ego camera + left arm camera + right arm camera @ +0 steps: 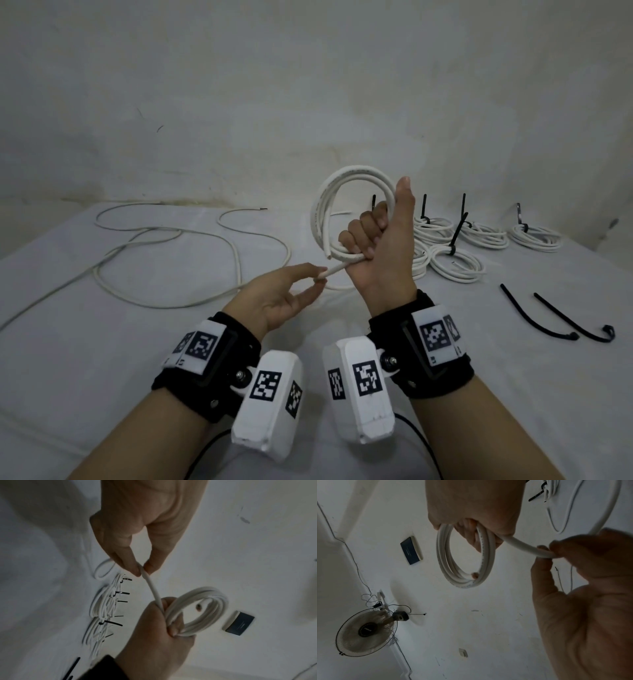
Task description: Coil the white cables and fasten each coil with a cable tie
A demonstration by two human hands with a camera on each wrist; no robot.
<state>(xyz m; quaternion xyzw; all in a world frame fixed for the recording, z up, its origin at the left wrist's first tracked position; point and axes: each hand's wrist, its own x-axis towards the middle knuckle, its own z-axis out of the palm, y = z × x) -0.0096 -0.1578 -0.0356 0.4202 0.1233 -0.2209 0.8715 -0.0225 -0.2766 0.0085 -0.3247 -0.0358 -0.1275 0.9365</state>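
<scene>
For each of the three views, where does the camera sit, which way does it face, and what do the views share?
Head: on the head, facing down at the table; both forearms, left hand, right hand.
Left wrist: along the left hand toward the right hand gripping the coil.
Right wrist: tilted up at a wall fan.
All share the coil.

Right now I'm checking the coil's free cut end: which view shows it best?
The right wrist view: the cut end faces the camera inside the coil that the right hand grips. The left wrist view shows it blurrier; the head view shows it side-on.
</scene>
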